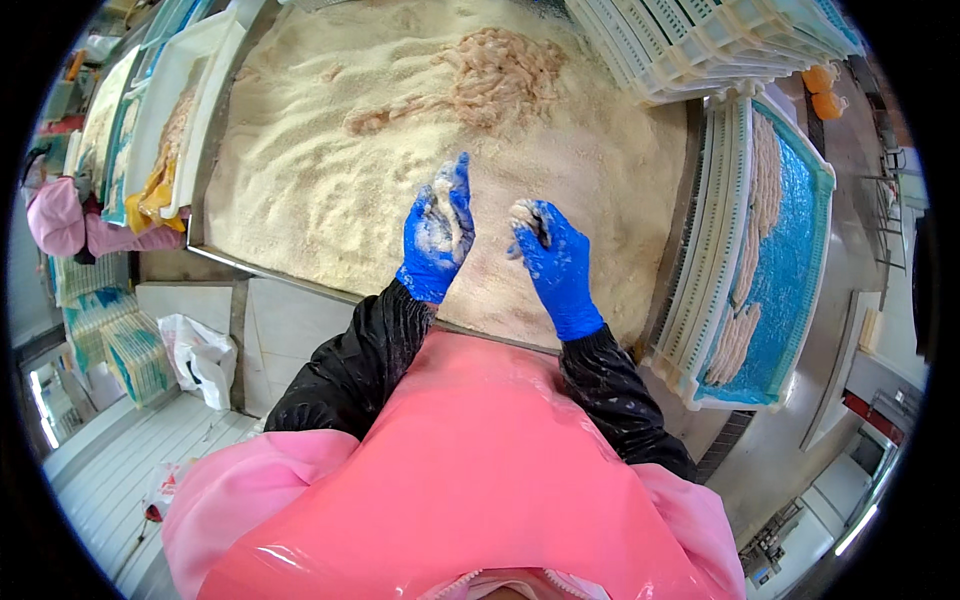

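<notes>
Both my hands wear blue gloves dusted with pale crumbs, and they hover over a broad bed of breading crumbs (320, 190). My left hand (432, 250) is partly curled, index finger pointing up, around a crumb-coated strip (441, 205). Across a small gap, my right hand (560, 268) is closed, fingertips curled round another coated strip (524, 214). Its lower end is hidden by the glove. Beyond my hands a heap of raw, pinkish strips (505, 75) lies on the crumbs, with a tail of strips trailing left.
At right, a blue-lined tray (790, 265) bearing rows of coated strips tops a stack of trays. More white trays (700, 40) stand stacked at far right. At left is a white tub (215, 90) of strips, beside another person's yellow glove (155, 197). The table's metal edge (270, 268) runs before me.
</notes>
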`<control>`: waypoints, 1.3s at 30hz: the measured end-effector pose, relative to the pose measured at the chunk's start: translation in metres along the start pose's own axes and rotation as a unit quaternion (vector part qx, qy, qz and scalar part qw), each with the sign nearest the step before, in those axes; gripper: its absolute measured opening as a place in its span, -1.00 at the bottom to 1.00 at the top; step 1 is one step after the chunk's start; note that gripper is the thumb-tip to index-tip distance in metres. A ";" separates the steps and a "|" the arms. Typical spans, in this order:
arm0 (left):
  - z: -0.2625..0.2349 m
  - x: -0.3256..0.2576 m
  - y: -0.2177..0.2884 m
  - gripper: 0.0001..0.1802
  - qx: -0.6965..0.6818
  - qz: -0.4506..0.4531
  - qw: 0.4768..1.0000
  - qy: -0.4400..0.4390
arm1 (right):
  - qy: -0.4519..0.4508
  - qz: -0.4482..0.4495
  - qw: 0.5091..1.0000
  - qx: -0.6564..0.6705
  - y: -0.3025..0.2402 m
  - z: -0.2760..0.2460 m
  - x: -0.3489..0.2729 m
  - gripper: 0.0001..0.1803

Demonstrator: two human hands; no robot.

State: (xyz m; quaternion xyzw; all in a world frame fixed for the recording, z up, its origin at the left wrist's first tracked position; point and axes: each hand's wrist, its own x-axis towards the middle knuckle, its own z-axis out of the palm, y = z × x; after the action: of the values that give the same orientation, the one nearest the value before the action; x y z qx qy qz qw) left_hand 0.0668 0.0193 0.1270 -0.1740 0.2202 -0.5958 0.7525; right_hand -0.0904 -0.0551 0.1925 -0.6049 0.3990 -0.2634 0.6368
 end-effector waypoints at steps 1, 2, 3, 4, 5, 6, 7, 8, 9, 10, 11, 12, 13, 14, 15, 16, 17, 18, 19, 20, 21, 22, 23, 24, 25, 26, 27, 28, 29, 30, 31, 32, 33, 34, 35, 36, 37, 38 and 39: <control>0.008 0.000 -0.012 -0.52 -0.029 0.005 0.999 0.024 | 0.001 -0.008 1.000 -0.002 0.000 0.002 0.001 -0.76; 0.017 0.000 -0.025 -0.51 -0.059 0.010 0.997 0.048 | 0.006 0.006 1.000 -0.002 0.005 0.002 0.000 -0.71; 0.020 -0.001 -0.034 -0.49 -0.089 0.017 0.993 0.071 | 0.006 -0.048 0.997 -0.061 0.006 0.003 -0.002 -0.70; 0.017 -0.002 -0.038 -0.45 -0.076 -0.004 0.996 0.042 | 0.006 -0.101 0.988 -0.119 0.007 0.004 -0.005 -0.69; 0.011 0.000 -0.039 -0.45 -0.009 0.000 1.000 0.023 | 0.006 -0.155 0.972 -0.176 0.008 0.004 -0.008 -0.69; 0.007 0.002 -0.041 -0.45 0.058 0.005 0.998 0.003 | -0.034 -0.106 0.979 -0.170 0.005 0.004 -0.012 -0.67; 0.003 0.004 -0.045 -0.45 0.125 0.010 0.992 -0.016 | -0.033 -0.114 0.975 -0.185 0.003 0.004 -0.018 -0.67; 0.000 0.005 -0.050 -0.42 0.136 0.058 0.989 0.025 | -0.033 -0.122 0.971 -0.201 0.001 0.004 -0.024 -0.67; 0.003 0.006 -0.058 -0.41 0.218 0.094 0.971 0.036 | -0.030 -0.129 0.967 -0.217 0.000 0.002 -0.028 -0.68; 0.004 0.008 -0.065 -0.40 0.298 0.129 0.944 0.047 | -0.036 -0.098 0.983 -0.148 0.014 -0.001 -0.029 -0.70; 0.003 0.009 -0.071 -0.38 0.376 0.163 0.910 0.058 | -0.032 -0.088 0.986 -0.136 0.016 -0.004 -0.031 -0.71; 0.002 0.010 -0.075 -0.34 0.355 0.150 0.922 0.030 | -0.026 -0.078 0.989 -0.123 0.014 -0.006 -0.032 -0.71; 0.002 0.011 -0.079 -0.34 0.362 0.140 0.921 0.038 | -0.019 -0.069 0.991 -0.111 0.012 -0.008 -0.033 -0.72; 0.002 0.010 -0.085 -0.34 0.369 0.131 0.919 0.046 | -0.018 -0.057 0.991 -0.119 0.009 -0.012 -0.033 -0.71; 0.003 0.009 -0.090 -0.34 0.376 0.122 0.917 0.054 | -0.018 -0.047 0.991 -0.127 0.005 -0.014 -0.032 -0.70; 0.001 0.010 -0.092 -0.35 0.367 0.116 0.923 0.026 | -0.018 -0.036 0.990 -0.135 0.003 -0.017 -0.032 -0.69; 0.001 0.010 -0.093 -0.37 0.320 0.097 0.942 0.020 | -0.019 -0.021 0.994 -0.109 0.005 -0.020 -0.033 -0.69; 0.001 0.012 -0.094 -0.38 0.273 0.074 0.959 0.013 | -0.017 -0.007 0.996 -0.082 0.008 -0.024 -0.033 -0.70; 0.001 0.014 -0.096 -0.39 0.225 0.050 0.973 0.007 | -0.016 0.007 0.998 -0.055 0.011 -0.029 -0.034 -0.70; 0.000 0.015 -0.100 -0.43 0.115 0.016 0.993 0.006 | 0.028 -0.041 0.998 -0.023 0.010 -0.034 -0.036 -0.67; 0.002 0.015 -0.105 -0.43 0.101 -0.008 0.995 0.001 | 0.071 -0.089 0.993 0.009 0.009 -0.040 -0.039 -0.63; 0.003 0.014 -0.111 -0.44 0.086 -0.032 0.996 -0.003 | 0.114 -0.136 0.983 0.042 0.007 -0.044 -0.041 -0.60; 0.004 0.014 -0.118 -0.44 0.072 -0.057 0.996 -0.007 | 0.111 -0.152 0.981 0.049 0.004 -0.041 -0.036 -0.54; -0.001 0.017 -0.134 -0.40 0.250 -0.013 0.968 0.005 | 0.111 -0.169 0.978 0.054 0.000 -0.033 -0.028 -0.47; -0.028 0.017 -0.131 -0.37 0.507 0.026 0.861 -0.035 | 0.086 -0.146 0.985 -0.033 -0.001 -0.030 -0.028 -0.37; -0.054 0.017 -0.127 -0.34 0.722 0.085 0.685 -0.048 | 0.055 -0.128 0.983 -0.120 -0.002 -0.027 -0.029 -0.26; -0.056 0.016 -0.139 -0.33 0.697 0.087 0.708 -0.070 | 0.063 -0.148 0.982 -0.096 -0.009 -0.028 -0.026 -0.23; -0.052 0.014 -0.140 -0.39 0.739 0.083 0.669 -0.007 | 0.071 -0.165 0.981 -0.072 -0.014 -0.031 -0.027 -0.19; -0.052 0.018 -0.147 -0.38 0.684 0.094 0.724 -0.007 | 0.061 -0.136 0.989 -0.001 -0.006 -0.037 -0.026 -0.18; -0.033 0.022 -0.167 -0.36 0.626 0.099 0.774 -0.003 | 0.054 -0.106 0.990 0.072 0.005 -0.045 -0.027 -0.18; -0.022 0.027 -0.180 -0.35 0.563 0.111 0.819 -0.001 | 0.039 -0.079 0.986 0.145 0.011 -0.050 -0.025 -0.17; -0.031 0.026 -0.176 -0.41 0.448 0.075 0.891 -0.023 | 0.029 -0.076 0.980 0.181 0.013 -0.054 -0.026 -0.16; -0.059 0.022 -0.159 -0.41 0.507 0.053 0.859 0.039 | 0.022 -0.076 0.973 0.215 0.012 -0.059 -0.025 -0.14; -0.098 0.013 -0.133 -0.41 0.562 0.031 0.820 0.103 | 0.019 -0.096 0.972 0.213 0.007 -0.058 -0.029 -0.13; -0.108 0.008 -0.128 -0.43 0.622 0.033 0.776 0.102 | 0.018 -0.117 0.971 0.210 0.003 -0.059 -0.032 -0.11; -0.117 0.005 -0.122 -0.44 0.678 0.035 0.727 0.101 | 0.023 -0.138 0.970 0.200 0.000 -0.064 -0.034 -0.09; -0.087 0.004 -0.154 -0.42 0.652 0.074 0.750 0.080 | 0.034 -0.141 0.973 0.180 0.004 -0.075 -0.034 -0.07; -0.071 0.010 -0.181 -0.41 0.621 0.071 0.777 0.077 | 0.043 -0.146 0.975 0.159 0.005 -0.084 -0.036 -0.04; -0.056 0.015 -0.206 -0.39 0.588 0.070 0.803 0.074 | 0.034 -0.132 0.955 0.262 0.008 -0.084 -0.037 -0.07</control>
State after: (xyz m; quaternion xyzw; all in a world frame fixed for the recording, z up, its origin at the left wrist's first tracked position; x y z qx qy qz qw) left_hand -0.1293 -0.0424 0.1857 0.3622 -0.1054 -0.5679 0.7316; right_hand -0.1816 -0.0708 0.1958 -0.4544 0.2540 -0.4608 0.7188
